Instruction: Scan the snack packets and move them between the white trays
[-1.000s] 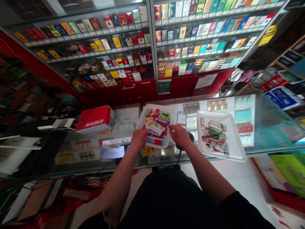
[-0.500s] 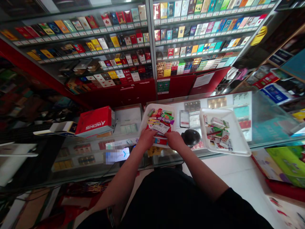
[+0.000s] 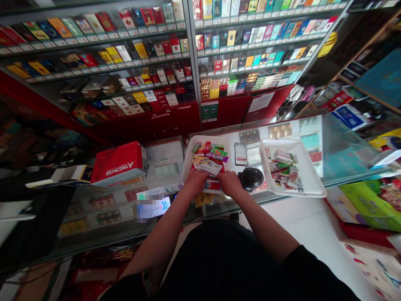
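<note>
A white plastic tray [image 3: 187, 156] on the glass counter holds a heap of small colourful packets, among them a purple one [image 3: 218, 157] and a green one [image 3: 216, 150]. Over its near side, my left hand [image 3: 197, 181] and my right hand [image 3: 228, 183] face each other with fingers curled down. Between and just beyond them lies a silver-grey packet [image 3: 209, 168]; whether the fingers grip it, I cannot make out. A red packet [image 3: 212, 184] shows in the gap between the hands. To the right of my right hand stands a black rounded device [image 3: 251, 179].
A second white tray [image 3: 310, 184] with several packets and small boxes stands to the right. A phone-like object [image 3: 241, 154] lies between the trays. At left are a red box [image 3: 117, 164] and a lit screen [image 3: 159, 207]. Shelves of cigarette packs [image 3: 144, 71] rise behind the counter [image 3: 341, 167].
The view has shifted slightly, so the shelves and counter items sit a little further left. Both hands stay at the near side of the left tray, almost unmoved.
</note>
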`<state>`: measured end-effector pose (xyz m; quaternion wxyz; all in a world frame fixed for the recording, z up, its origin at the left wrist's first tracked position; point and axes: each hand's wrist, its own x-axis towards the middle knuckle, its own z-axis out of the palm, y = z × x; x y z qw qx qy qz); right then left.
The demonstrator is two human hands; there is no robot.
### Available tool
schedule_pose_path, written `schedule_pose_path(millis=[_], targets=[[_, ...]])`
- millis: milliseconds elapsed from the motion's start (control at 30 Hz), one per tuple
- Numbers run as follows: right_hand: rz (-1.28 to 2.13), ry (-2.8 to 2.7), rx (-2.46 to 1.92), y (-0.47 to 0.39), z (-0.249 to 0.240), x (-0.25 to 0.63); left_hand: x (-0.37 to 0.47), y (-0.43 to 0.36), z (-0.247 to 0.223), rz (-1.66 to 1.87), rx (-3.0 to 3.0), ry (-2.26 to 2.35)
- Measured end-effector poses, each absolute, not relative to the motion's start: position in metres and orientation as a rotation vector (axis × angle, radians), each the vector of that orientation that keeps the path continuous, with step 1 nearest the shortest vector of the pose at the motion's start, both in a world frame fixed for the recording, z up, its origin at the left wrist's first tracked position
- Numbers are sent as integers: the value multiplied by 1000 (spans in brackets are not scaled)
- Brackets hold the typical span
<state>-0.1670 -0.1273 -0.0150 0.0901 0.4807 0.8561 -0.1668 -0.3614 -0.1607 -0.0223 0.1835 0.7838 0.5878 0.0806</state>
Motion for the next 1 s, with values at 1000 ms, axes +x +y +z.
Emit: schedule_pose_path(millis=[1000], targets=[[-511,2907,1909,-58,21,-57,-276,-86,26,595,2168,1678]])
